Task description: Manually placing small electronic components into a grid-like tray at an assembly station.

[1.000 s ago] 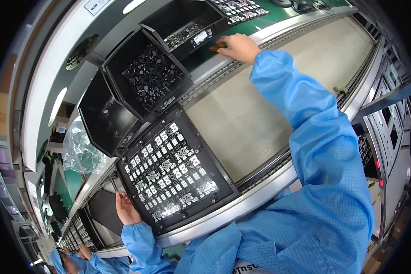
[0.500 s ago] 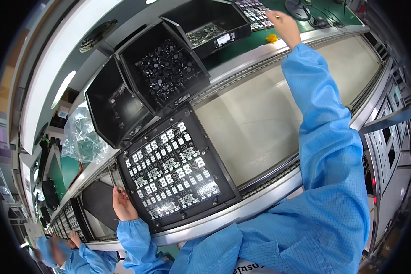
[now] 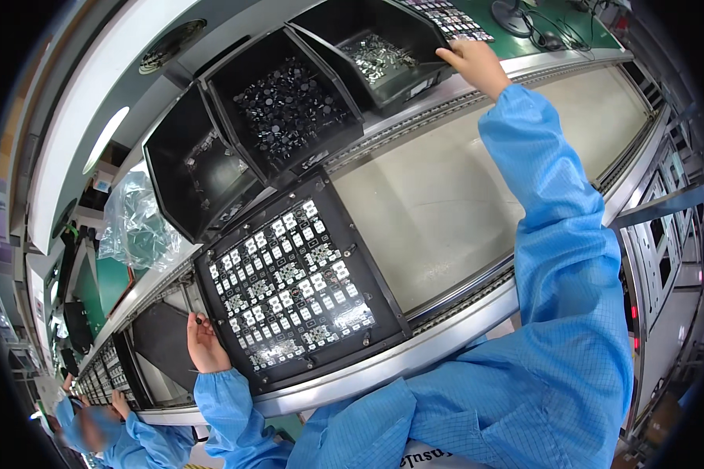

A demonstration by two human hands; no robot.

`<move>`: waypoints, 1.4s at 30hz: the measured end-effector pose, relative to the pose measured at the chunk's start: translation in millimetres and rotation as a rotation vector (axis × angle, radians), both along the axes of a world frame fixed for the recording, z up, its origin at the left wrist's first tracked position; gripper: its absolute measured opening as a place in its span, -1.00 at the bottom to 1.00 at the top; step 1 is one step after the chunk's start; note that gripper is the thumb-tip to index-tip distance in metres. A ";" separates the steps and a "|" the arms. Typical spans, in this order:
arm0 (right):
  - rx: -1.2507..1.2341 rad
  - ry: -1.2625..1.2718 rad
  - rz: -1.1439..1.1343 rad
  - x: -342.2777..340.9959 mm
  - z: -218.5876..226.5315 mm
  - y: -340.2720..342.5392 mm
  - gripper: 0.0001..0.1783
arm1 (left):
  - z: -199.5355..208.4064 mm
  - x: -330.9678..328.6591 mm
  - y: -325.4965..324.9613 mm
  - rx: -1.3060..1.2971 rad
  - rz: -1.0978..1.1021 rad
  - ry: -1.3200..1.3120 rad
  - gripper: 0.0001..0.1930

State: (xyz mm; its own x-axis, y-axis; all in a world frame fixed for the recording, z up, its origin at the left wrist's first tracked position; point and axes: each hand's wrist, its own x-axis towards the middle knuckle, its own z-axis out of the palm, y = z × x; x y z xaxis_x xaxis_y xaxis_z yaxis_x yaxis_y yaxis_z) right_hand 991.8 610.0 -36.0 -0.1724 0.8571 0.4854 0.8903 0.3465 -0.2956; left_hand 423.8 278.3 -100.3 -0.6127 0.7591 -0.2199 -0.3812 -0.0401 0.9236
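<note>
My right hand (image 3: 479,66) is at the right front corner of a black bin (image 3: 413,92), fingers closed on its rim. Small silvery metal parts (image 3: 377,58) lie inside that bin. By the left edge of a black fixture tray (image 3: 383,301), my left hand (image 3: 207,345) pinches a small dark round part (image 3: 200,320). The tray holds a panel of white-and-black circuit boards (image 3: 289,283) in rows. A middle black bin (image 3: 343,129) is full of dark round parts (image 3: 285,109). Only a few small pieces sit in the left black bin (image 3: 172,168).
The fixture tray rests on a conveyor (image 3: 430,211) with metal rails. Clear plastic bags (image 3: 139,227) lie beyond the left bin. More boards (image 3: 454,19) and cables (image 3: 551,35) are on the green bench at the back right. A co-worker (image 3: 94,430) in blue sits at lower left.
My right hand has come down and left onto the right bin's rim. That bin has shifted toward me and hides the yellow item seen before. My left hand still pinches the dark part.
</note>
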 end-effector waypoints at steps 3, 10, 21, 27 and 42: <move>-0.092 0.125 0.077 -17.2 -5.2 -23.8 -0.55 | 0.5 -5.7 -2.4 0.004 -0.043 -0.010 -0.78; 0.071 0.218 0.337 28.0 -5.7 -19.3 -0.68 | -11.3 -4.4 2.4 -0.014 -0.055 -0.029 -0.74; -0.606 -0.273 -0.293 157.7 -2.2 -53.6 -0.50 | -12.5 20.2 5.6 0.082 -0.214 -0.105 -0.68; -0.753 -0.289 -0.229 168.9 -124.1 -59.4 -0.49 | -9.2 71.4 22.5 0.114 -0.314 -0.210 -0.78; -0.642 0.797 -0.042 80.6 26.3 113.8 -0.30 | 9.7 110.2 19.4 0.090 -0.096 -0.305 -0.87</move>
State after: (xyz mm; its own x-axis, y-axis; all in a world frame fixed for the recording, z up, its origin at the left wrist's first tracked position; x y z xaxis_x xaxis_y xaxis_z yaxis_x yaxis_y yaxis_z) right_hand 1072.4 723.9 -9.7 0.0357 0.9936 -0.1072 0.3610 -0.1129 -0.9257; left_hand 534.0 297.7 -90.6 -0.4533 0.8350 -0.3120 -0.6459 -0.0664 0.7606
